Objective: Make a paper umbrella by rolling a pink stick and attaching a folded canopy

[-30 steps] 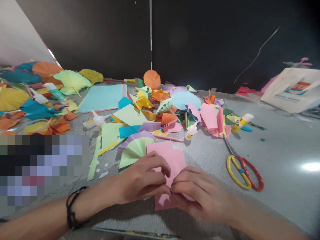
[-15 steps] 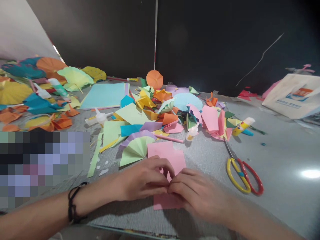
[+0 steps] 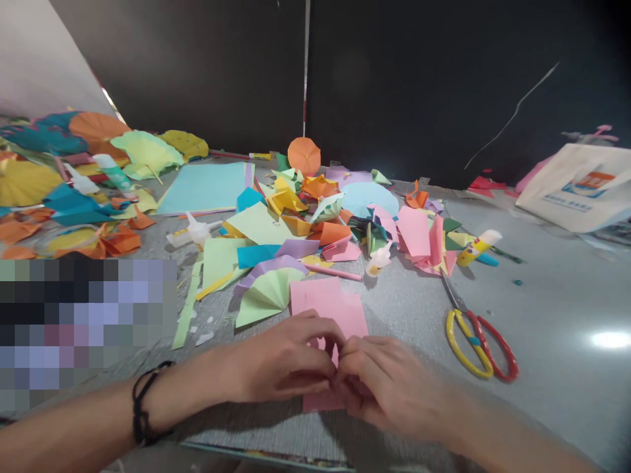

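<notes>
Fingertips narrowed over flat pink paper, my left hand and right hand seem mid-shaping, hold unclear, needing steadiness next.

From my head, the one camera looks forward and down, close over my left grip and right grip, taking in the counter as far as the dark wall.
</notes>
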### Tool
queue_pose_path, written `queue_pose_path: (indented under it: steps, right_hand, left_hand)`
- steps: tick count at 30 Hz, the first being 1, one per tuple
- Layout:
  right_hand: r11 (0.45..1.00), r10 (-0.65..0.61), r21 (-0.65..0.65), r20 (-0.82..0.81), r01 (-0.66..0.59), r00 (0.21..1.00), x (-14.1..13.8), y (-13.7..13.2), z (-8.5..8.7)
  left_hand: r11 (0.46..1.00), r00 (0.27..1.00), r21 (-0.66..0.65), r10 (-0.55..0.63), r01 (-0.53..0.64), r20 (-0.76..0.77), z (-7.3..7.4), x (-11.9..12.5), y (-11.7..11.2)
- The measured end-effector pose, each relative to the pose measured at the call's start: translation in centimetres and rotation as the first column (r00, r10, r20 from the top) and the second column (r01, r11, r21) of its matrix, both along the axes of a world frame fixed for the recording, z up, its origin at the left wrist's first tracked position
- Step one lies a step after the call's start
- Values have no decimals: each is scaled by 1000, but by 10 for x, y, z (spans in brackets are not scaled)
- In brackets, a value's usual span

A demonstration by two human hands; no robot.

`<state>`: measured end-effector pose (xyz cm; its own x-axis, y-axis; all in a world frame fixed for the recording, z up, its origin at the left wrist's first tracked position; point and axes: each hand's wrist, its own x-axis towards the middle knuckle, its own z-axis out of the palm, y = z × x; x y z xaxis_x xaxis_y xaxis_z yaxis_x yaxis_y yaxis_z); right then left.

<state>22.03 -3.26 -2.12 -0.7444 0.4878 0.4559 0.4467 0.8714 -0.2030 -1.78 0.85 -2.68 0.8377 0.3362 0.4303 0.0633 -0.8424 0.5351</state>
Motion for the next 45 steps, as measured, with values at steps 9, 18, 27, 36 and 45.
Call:
queue_pose_path:
  steps: [9, 18, 27, 36, 45]
  right_hand:
    - [989, -69, -137, -148, 48, 987, 5, 2, 0]
    - [976, -131, -185, -69, 116, 989, 9, 18, 2]
    - [960, 147, -262, 163, -100, 976, 0, 5, 7]
    - [972, 59, -231, 26, -51, 998, 5, 11, -3]
    - [986, 118, -128, 60, -109, 991, 8, 14, -3]
  left_hand:
    - [999, 999, 7, 44, -45, 9, -3, -3, 0]
    - [940, 914, -106, 340, -324, 221, 2, 0, 10]
    - [877, 862, -231, 466, -421, 199, 10, 4, 11]
    - [839, 845, -281, 517, -467, 139, 6, 5, 11]
    - [849, 855, -274, 500, -451, 141, 6, 5, 14]
